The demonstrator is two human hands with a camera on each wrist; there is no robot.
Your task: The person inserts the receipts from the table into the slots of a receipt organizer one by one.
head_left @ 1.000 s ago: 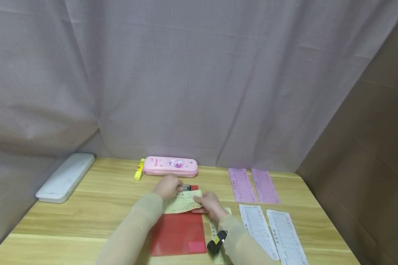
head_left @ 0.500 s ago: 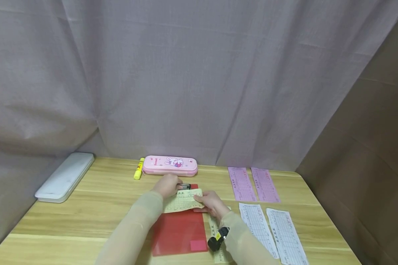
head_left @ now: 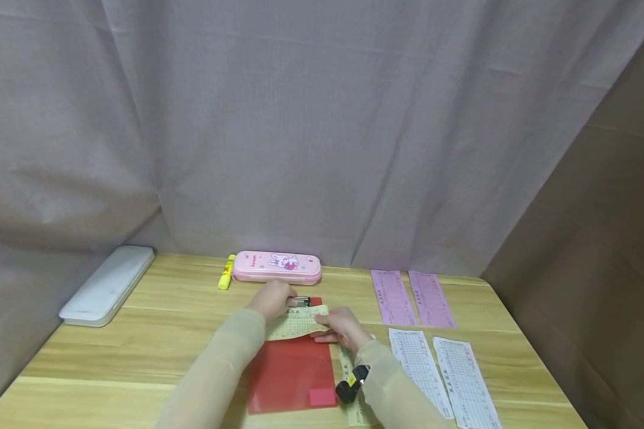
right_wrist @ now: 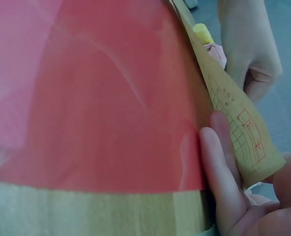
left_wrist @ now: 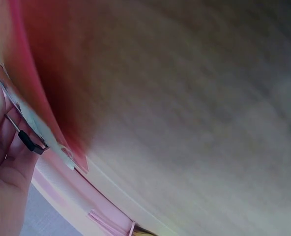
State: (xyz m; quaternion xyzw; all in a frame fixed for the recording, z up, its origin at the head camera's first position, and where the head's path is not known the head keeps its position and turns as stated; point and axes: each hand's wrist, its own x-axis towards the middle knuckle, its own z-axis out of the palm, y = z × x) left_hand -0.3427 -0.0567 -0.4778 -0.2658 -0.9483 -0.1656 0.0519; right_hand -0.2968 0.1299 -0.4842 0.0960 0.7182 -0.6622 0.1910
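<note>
A red clipboard (head_left: 292, 378) lies in front of the person, with a metal clip (head_left: 303, 302) at its far end. My left hand (head_left: 271, 300) grips this clip; in the left wrist view the clip's black-tipped wire (left_wrist: 27, 141) lies against the fingers. A yellow printed form slip (head_left: 296, 323) spans the board just below the clip, its near edge curling up. At its right end my right hand (head_left: 342, 328) pinches the slip, thumb on top and fingers beneath, as the right wrist view shows. Another yellow slip (head_left: 358, 412) lies partly hidden under the right forearm.
Behind the board stand a pink pencil case (head_left: 276, 267) and a yellow glue stick (head_left: 226, 273). A white case (head_left: 107, 286) is at the far left. To the right lie two pink slips (head_left: 393, 298) and two white slips (head_left: 420, 369). A grey curtain (head_left: 279, 131) hangs behind.
The slip has shifted slightly farther up toward the clip, with the right hand moving along. The left hand stays at the clip.
</note>
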